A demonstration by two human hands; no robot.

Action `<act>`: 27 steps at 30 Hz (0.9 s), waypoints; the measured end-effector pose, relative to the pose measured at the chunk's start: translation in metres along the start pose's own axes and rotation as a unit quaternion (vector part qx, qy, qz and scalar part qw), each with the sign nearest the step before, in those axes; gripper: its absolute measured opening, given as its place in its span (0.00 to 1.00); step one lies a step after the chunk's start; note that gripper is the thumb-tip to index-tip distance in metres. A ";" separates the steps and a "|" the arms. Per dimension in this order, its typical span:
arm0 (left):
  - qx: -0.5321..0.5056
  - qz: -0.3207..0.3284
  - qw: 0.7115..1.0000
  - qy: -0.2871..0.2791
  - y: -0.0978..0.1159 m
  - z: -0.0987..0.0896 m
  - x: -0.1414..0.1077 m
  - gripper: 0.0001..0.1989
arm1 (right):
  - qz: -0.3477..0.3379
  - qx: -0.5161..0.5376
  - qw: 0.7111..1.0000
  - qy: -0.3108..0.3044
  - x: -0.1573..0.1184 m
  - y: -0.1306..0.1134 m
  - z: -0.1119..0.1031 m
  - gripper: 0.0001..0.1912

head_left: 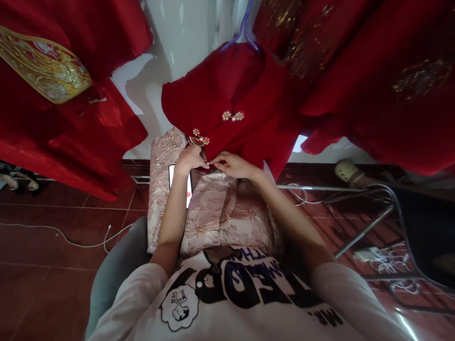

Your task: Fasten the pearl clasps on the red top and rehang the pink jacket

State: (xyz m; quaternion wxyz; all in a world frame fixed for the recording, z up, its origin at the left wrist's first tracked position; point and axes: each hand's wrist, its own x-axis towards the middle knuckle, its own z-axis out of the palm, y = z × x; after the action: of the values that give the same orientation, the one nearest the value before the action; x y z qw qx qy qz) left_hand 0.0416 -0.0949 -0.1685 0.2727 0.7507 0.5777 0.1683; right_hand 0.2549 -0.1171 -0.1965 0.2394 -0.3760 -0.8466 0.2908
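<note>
Close under our chin, our left hand (189,159) and right hand (231,165) pinch narrowly at the hem of the red jacket (228,97) hanging just beyond, where tugging might, we judge, snap the beaded clasp (198,138) or slip its hanger (244,26).

The scene is dim and warm, with deep reds swallowing most detail. The brightest area is the white wall (191,36) above the hands, where soft glare patches and a grey shadow of the red jacket (224,90) fall to the left. A small lit phone screen (172,175) glows just beside the left hand (191,159). The glossy floor tiles (39,259) carry faint reflections. Strong wide-angle bending curves the edges, and the hanging garments at the corners look soft and smeared.
</note>
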 end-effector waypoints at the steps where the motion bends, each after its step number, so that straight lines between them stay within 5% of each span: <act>1: 0.017 -0.006 1.000 0.005 0.001 0.000 -0.001 0.17 | 0.003 0.004 1.000 0.001 0.000 0.000 0.000 0.13; 7: 0.076 0.004 0.997 -0.011 0.009 -0.006 -0.006 0.15 | 0.027 0.042 0.998 -0.025 0.000 -0.003 -0.004 0.14; 15: 0.002 -0.012 1.000 -0.006 0.015 -0.014 -0.009 0.15 | 0.031 0.064 0.995 -0.066 -0.001 -0.007 -0.012 0.16; 21: -0.155 -0.070 0.983 -0.070 0.014 -0.012 -0.012 0.20 | 0.032 0.069 0.995 -0.068 -0.002 -0.012 -0.016 0.16; 24: -0.242 -0.040 0.962 -0.120 0.011 -0.018 -0.017 0.23 | 0.039 0.085 0.989 -0.116 -0.007 -0.020 -0.031 0.20; 27: -0.347 -0.012 0.936 -0.057 0.008 -0.024 -0.020 0.23 | 0.049 0.122 0.972 -0.197 -0.014 -0.026 -0.050 0.26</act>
State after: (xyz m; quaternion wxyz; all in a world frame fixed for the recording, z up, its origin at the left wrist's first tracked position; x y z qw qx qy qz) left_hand 0.0284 -0.1099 -0.1430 0.5502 0.6111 0.4759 0.3122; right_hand 0.2812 -0.1266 -0.1461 0.0978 -0.3201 -0.8161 0.4711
